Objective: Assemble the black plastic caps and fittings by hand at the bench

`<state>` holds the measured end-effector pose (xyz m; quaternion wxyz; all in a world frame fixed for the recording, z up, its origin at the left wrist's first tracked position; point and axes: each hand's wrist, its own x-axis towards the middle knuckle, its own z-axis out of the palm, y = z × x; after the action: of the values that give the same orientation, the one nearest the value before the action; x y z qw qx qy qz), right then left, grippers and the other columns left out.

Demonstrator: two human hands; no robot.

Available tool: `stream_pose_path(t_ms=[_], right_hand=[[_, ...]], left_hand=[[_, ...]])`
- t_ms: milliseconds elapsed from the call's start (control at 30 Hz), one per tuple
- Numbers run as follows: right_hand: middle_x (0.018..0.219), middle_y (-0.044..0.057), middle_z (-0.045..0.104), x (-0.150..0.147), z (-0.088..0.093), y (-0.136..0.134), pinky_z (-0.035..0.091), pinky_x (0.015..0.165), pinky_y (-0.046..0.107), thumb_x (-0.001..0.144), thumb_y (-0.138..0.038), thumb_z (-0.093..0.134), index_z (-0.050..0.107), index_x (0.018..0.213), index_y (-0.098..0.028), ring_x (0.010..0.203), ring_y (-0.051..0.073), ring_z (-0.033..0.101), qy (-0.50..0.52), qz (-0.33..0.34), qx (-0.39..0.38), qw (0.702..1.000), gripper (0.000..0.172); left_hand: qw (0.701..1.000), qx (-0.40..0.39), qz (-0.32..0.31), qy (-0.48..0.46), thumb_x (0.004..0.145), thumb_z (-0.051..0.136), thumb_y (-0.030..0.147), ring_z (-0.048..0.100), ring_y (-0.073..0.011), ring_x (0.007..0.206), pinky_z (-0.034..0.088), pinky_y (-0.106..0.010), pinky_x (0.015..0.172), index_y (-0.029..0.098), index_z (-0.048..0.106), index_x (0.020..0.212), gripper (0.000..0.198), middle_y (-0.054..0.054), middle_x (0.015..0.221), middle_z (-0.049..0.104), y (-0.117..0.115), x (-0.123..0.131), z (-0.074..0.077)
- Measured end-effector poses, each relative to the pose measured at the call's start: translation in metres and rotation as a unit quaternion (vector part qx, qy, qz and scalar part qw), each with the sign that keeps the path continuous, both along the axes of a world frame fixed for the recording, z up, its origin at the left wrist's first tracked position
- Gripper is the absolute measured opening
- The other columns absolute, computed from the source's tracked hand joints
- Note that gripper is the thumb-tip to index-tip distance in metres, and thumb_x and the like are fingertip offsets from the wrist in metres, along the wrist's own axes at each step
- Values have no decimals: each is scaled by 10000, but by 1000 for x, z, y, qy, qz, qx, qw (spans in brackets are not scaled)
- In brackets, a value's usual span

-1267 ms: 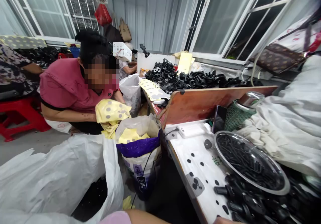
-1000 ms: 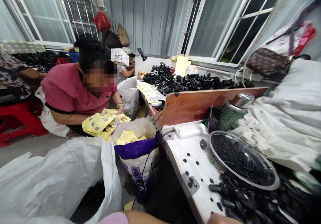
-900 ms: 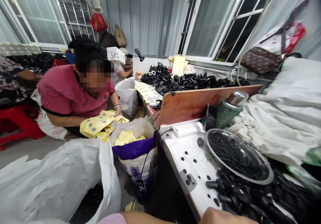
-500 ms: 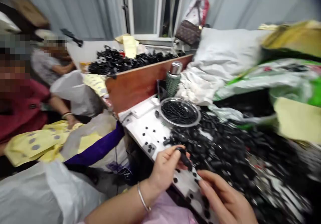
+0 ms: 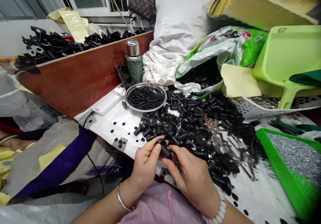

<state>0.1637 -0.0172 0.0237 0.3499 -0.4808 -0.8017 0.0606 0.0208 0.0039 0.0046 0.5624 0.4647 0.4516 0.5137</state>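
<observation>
My left hand [image 5: 145,165] pinches a small black plastic part [image 5: 164,147] at the near edge of the white-covered table [image 5: 112,123]. My right hand [image 5: 194,177] meets it from the right, fingertips on the same part. Just beyond the hands lies a wide heap of black plastic parts [image 5: 195,123]. A round metal dish [image 5: 145,97] of small black pins stands behind the heap.
A brown wooden board [image 5: 82,73] walls the table's left side, with more black parts behind it. A flask [image 5: 134,63], a phone and a white power bank [image 5: 106,104] sit near the dish. A green tray [image 5: 293,160] of metal bits is at right, a green scoop [image 5: 288,63] above it.
The view swung right and down, from the co-worker with yellow sheets to the table. Both my hands came into view and closed together on one black part.
</observation>
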Motion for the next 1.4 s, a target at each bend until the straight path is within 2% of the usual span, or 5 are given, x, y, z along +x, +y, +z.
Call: stream_pose_path(t_ms=[333,700,933,1133,1400], right_hand=[[668,70,604,-7,-12,-1,381,508,266,946,-226,343,556,871,-94,544,163,575,-23,-39,-1,999,261],[569,-25,538,-2,-7,-1,387,489,211,915,-243,412,518,915,-136,481,107,512,102,30,-123,987,151],[629,-41,498,9,3,0,348,451,185,908,-322,461,507,1064,-169,492,78,422,357,101,-361,856,224],[675,-1,539,17,8,-9,323,453,187,904,-379,479,535,799,-157,500,64,420,369,155,-433,808,252],[692,-8,521,19,8,-17,404,538,197,850,-286,582,627,886,-192,601,105,471,344,119,-337,868,111]], left_hand=[[978,141,14,153,895,463,214,618,-142,1006,478,-217,904,184,574,1177,305,-53,1118,655,-3,7,-12],[978,166,-19,124,913,425,202,611,-159,1028,476,-265,930,197,561,1197,316,-60,1152,635,-3,-3,-8],[940,288,-67,170,811,596,170,582,-164,965,496,-257,809,202,553,1185,377,-72,1079,617,5,-20,16],[960,208,-149,116,749,682,234,556,-156,899,463,-262,805,206,602,1057,320,-41,965,589,5,-19,29],[958,190,-186,108,720,708,241,543,-170,914,440,-280,815,205,599,1039,339,-42,966,573,-6,-15,41]])
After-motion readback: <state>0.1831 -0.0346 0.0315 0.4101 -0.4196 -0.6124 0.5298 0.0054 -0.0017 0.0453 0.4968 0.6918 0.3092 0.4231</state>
